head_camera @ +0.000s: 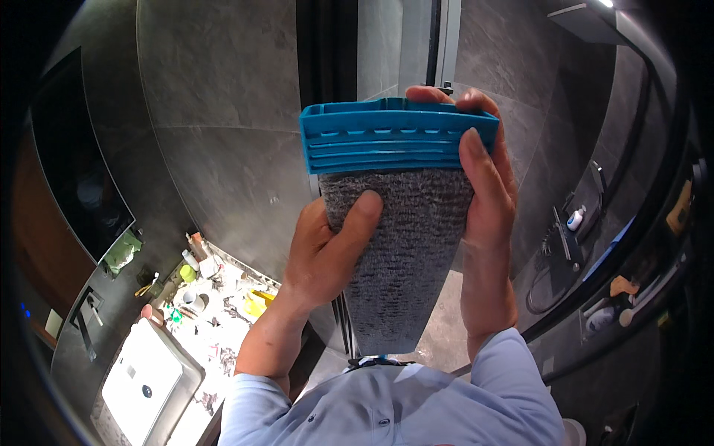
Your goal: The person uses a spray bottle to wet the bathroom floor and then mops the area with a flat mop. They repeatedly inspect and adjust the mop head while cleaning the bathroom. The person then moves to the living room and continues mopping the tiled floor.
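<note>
A flat mop head with a grey microfibre pad (403, 251) is held up in front of my chest, its far end raised toward the camera. Across that end runs a blue plastic end piece (385, 139) with ribs and a row of slots. My left hand (329, 251) grips the pad's left edge, thumb pressed on the fabric and fingers hidden behind. On the right, my right hand (488, 167) clasps the corner of the blue piece, with its thumb on the front and fingertips over the top edge. The mop's lower end is close to my shirt.
To the left, a white washbasin (145, 384) sits on a patterned counter (223, 334) with a cup (193, 301), bottles and a yellow item (256, 302). A wall mirror (78, 156) hangs above. Shower fittings (562, 233) and a shelf holding a bottle (601, 319) are at the right.
</note>
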Action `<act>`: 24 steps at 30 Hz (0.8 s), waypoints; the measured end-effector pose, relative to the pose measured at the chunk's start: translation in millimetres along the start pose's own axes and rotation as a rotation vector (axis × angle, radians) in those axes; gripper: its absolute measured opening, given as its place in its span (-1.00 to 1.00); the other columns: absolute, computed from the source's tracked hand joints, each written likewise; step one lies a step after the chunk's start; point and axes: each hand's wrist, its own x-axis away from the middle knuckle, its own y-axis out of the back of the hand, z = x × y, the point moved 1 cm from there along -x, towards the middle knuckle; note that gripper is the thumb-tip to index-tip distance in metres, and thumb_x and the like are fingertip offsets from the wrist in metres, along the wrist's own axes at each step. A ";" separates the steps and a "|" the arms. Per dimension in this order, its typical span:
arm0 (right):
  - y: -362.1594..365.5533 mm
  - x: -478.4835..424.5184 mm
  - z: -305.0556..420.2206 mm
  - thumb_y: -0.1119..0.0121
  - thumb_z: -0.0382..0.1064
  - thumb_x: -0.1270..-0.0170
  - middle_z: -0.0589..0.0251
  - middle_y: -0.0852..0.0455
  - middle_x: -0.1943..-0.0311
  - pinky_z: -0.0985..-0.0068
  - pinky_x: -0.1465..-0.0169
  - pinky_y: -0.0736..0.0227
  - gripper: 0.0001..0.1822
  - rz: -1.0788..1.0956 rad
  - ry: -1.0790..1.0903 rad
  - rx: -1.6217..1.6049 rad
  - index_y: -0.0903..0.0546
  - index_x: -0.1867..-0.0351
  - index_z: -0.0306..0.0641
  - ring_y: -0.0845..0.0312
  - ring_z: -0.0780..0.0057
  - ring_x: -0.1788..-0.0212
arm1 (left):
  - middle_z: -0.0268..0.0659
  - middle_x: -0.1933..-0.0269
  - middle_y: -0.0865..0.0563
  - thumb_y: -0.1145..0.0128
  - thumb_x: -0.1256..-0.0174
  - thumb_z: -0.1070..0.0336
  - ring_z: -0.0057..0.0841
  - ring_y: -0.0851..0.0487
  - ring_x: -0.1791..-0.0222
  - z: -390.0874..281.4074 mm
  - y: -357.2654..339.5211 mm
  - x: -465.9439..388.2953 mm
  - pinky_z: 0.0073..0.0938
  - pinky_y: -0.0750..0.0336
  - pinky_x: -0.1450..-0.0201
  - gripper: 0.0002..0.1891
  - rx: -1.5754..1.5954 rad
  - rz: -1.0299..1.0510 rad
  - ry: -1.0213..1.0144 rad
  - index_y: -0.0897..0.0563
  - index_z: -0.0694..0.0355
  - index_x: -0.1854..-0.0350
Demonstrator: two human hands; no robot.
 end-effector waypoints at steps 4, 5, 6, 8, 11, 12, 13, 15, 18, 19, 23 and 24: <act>1.8 -3.1 -2.0 -0.24 -0.02 -0.40 0.01 -0.55 -0.26 0.14 -0.17 -0.62 -0.52 0.003 0.064 0.110 -0.36 -0.27 0.12 -0.53 0.13 -0.26 | -0.27 0.28 -0.78 -0.11 -0.52 -0.08 -0.53 -0.73 0.31 13.0 8.0 -3.7 -0.51 -0.60 0.20 -0.50 -0.233 -0.058 -0.057 -0.68 0.40 0.10; 0.0 -0.7 -1.1 -0.24 -0.03 -0.40 0.01 -0.55 -0.25 0.14 -0.17 -0.62 -0.53 -0.013 0.070 0.129 -0.36 -0.26 0.11 -0.54 0.12 -0.25 | -0.27 0.29 -0.78 -0.11 -0.52 -0.08 -0.53 -0.73 0.33 11.8 6.3 -1.4 -0.50 -0.60 0.21 -0.50 -0.226 -0.060 -0.067 -0.69 0.40 0.12; -0.9 0.3 -1.9 -0.24 -0.05 -0.41 0.02 -0.55 -0.25 0.15 -0.17 -0.62 -0.53 -0.013 0.084 0.147 -0.36 -0.26 0.11 -0.54 0.14 -0.25 | -0.27 0.30 -0.78 -0.12 -0.51 -0.08 -0.53 -0.73 0.34 12.1 5.7 0.0 -0.50 -0.60 0.22 -0.50 -0.220 -0.063 -0.078 -0.69 0.40 0.13; -3.9 2.1 0.7 -0.23 -0.09 -0.41 0.03 -0.56 -0.24 0.17 -0.17 -0.62 -0.54 -0.013 0.130 0.186 -0.36 -0.26 0.11 -0.54 0.18 -0.24 | -0.23 0.22 -0.78 -0.12 -0.52 -0.07 -0.53 -0.73 0.23 15.7 13.4 -0.4 -0.51 -0.60 0.18 -0.50 -0.168 -0.027 -0.042 -0.64 0.41 0.01; 0.6 1.9 -5.6 -0.21 -0.13 -0.43 0.06 -0.57 -0.24 0.20 -0.16 -0.61 -0.55 -0.017 0.052 0.092 -0.35 -0.28 0.10 -0.53 0.24 -0.24 | -0.15 0.02 -0.72 -0.18 -0.48 0.05 -0.47 -0.70 0.03 21.9 12.0 -9.4 -0.48 -0.62 0.07 -0.50 -0.078 -0.009 -0.200 -0.46 0.33 -0.25; 0.6 1.0 -4.3 -0.20 -0.14 -0.44 0.07 -0.57 -0.24 0.22 -0.17 -0.61 -0.55 -0.009 0.078 0.117 -0.35 -0.29 0.09 -0.53 0.25 -0.24 | -0.11 -0.06 -0.69 -0.22 -0.47 0.10 -0.44 -0.68 -0.04 21.4 9.6 -15.4 -0.47 -0.63 0.02 -0.45 -0.045 -0.013 -0.285 -0.39 0.29 -0.34; 0.5 0.4 -2.7 -0.19 -0.15 -0.45 0.08 -0.57 -0.24 0.23 -0.17 -0.60 -0.55 -0.001 0.104 0.142 -0.34 -0.29 0.08 -0.53 0.27 -0.24 | -0.10 -0.13 -0.65 -0.26 -0.42 0.16 -0.41 -0.66 -0.09 14.0 5.7 -22.4 -0.43 -0.63 -0.03 -0.40 -0.034 -0.009 -0.427 -0.31 0.22 -0.39; -4.0 1.3 -1.3 -0.18 -0.15 -0.45 0.09 -0.58 -0.23 0.24 -0.20 -0.57 -0.55 -0.020 0.106 0.172 -0.34 -0.30 0.03 -0.52 0.27 -0.25 | -0.07 -0.24 -0.56 -0.33 -0.34 0.28 -0.36 -0.62 -0.17 0.8 4.2 -36.9 -0.38 -0.64 -0.13 -0.28 -0.051 0.027 -0.620 -0.21 0.11 -0.45; -0.2 2.4 2.2 -0.19 -0.13 -0.45 0.08 -0.59 -0.22 0.24 -0.22 -0.55 -0.53 -0.031 0.108 0.231 -0.33 -0.31 0.03 -0.51 0.25 -0.25 | -0.06 -0.33 -0.49 -0.41 -0.22 0.43 -0.33 -0.61 -0.19 -8.9 20.1 -52.9 -0.31 -0.64 -0.20 -0.20 -0.231 0.227 -0.629 -0.21 -0.01 -0.44; -1.4 0.5 2.9 -0.19 -0.12 -0.45 0.08 -0.59 -0.23 0.24 -0.22 -0.55 -0.52 -0.025 0.135 0.231 -0.33 -0.31 0.03 -0.51 0.25 -0.25 | -0.07 -0.33 -0.49 -0.41 -0.22 0.43 -0.34 -0.60 -0.20 -9.7 19.4 -53.8 -0.32 -0.64 -0.20 -0.22 -0.190 0.232 -0.629 -0.23 -0.01 -0.43; 7.6 5.0 0.2 -0.19 -0.08 -0.45 0.07 -0.59 -0.23 0.23 -0.20 -0.57 -0.51 -0.030 0.144 0.235 -0.32 -0.32 0.03 -0.53 0.25 -0.24 | -0.14 -0.26 -0.49 -0.44 -0.20 0.43 -0.35 -0.58 -0.21 -1.7 10.2 -52.9 -0.36 -0.64 -0.18 -0.25 -0.131 0.209 -0.586 -0.27 0.00 -0.37; 11.7 4.4 -0.8 -0.20 -0.07 -0.45 0.07 -0.59 -0.24 0.23 -0.19 -0.57 -0.50 -0.029 0.131 0.224 -0.32 -0.32 0.04 -0.54 0.25 -0.23 | -0.17 -0.23 -0.51 -0.45 -0.19 0.44 -0.35 -0.58 -0.21 -1.9 9.0 -52.5 -0.36 -0.64 -0.18 -0.26 -0.158 0.188 -0.577 -0.28 0.01 -0.36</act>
